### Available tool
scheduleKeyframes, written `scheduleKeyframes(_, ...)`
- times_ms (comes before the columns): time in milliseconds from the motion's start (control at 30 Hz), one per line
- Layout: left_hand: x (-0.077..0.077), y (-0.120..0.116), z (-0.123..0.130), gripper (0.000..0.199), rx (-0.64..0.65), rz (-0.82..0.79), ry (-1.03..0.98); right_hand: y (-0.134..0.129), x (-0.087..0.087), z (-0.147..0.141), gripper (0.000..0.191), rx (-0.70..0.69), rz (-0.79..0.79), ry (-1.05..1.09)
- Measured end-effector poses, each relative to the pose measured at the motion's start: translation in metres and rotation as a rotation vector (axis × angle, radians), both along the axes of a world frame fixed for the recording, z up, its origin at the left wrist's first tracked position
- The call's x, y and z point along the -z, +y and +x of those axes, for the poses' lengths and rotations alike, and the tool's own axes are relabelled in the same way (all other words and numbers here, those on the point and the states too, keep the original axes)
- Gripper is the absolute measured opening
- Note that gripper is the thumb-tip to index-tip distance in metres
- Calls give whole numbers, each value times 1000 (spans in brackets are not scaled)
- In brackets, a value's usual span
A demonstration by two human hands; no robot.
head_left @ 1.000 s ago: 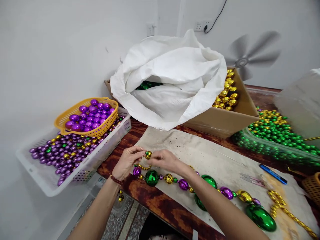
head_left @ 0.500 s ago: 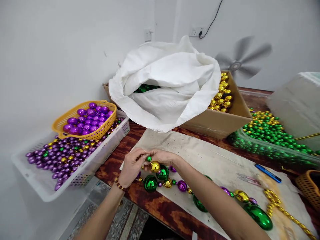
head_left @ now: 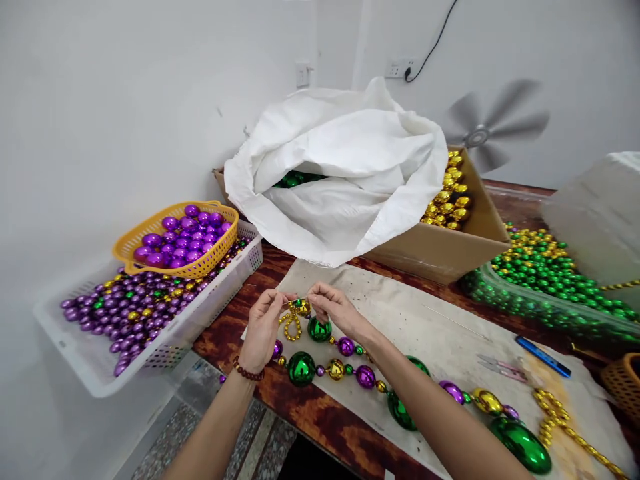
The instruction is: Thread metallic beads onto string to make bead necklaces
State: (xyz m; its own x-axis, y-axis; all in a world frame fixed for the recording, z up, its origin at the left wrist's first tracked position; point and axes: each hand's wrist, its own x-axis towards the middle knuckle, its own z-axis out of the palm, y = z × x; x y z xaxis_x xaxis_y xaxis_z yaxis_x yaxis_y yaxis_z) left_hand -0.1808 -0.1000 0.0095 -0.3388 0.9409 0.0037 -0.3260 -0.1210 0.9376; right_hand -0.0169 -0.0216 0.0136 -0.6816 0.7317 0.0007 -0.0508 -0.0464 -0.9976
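My left hand [head_left: 263, 330], with a brown bead bracelet at the wrist, pinches the end of a bead garland [head_left: 336, 369] where a small loop of gold beads [head_left: 291, 327] hangs down. Opposite it, my right hand [head_left: 333, 310] has its fingers closed on the same end, beside a gold ball [head_left: 303, 307] and a small green bead. The exact grip at its fingertips is partly hidden. Green, purple and gold balls of the garland run across a pale cloth [head_left: 400, 313] and under my right forearm, to a large green ball [head_left: 520, 445].
Left stands a white crate [head_left: 160, 340] of small beads, a yellow basket [head_left: 213, 263] of purple balls on it. Behind are a white sack [head_left: 325, 220] and a cardboard box [head_left: 435, 250]. Right lie snips [head_left: 503, 368], a blue-handled tool [head_left: 543, 355] and a gold bead strand [head_left: 553, 413].
My hands have drawn a little apart, the right one moving to the right. The small gold bead loop now shows between them, and the green bead has shifted down beside the gold ball.
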Motion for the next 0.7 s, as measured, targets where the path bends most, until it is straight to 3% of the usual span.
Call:
scheduleKeyframes(67,-6,3,1,29,-6,6,-108,-7,0,6,28,-61,80,-108)
scheduleKeyframes(167,-12,7,4,31,10,-13,-204,-18,1,13,24,-147,324,-308)
scheduleKeyframes(300,-12,12,8,29,2,-25,-309,-25,-3,23,19,-206,514,-521)
scheduleKeyframes(400,-10,13,11,27,-27,-32,-357,-22,-15,33,25,-185,448,-430)
scheduleKeyframes(500,-11,13,15,27,-23,-48,-394,-21,-31,37,32,-143,296,-131)
scheduleKeyframes(600,-16,13,22,29,12,-72,-416,-23,-43,26,38,-129,145,124)
scheduleKeyframes(700,-24,10,26,30,35,-77,-440,-25,-44,10,36,-112,55,242)
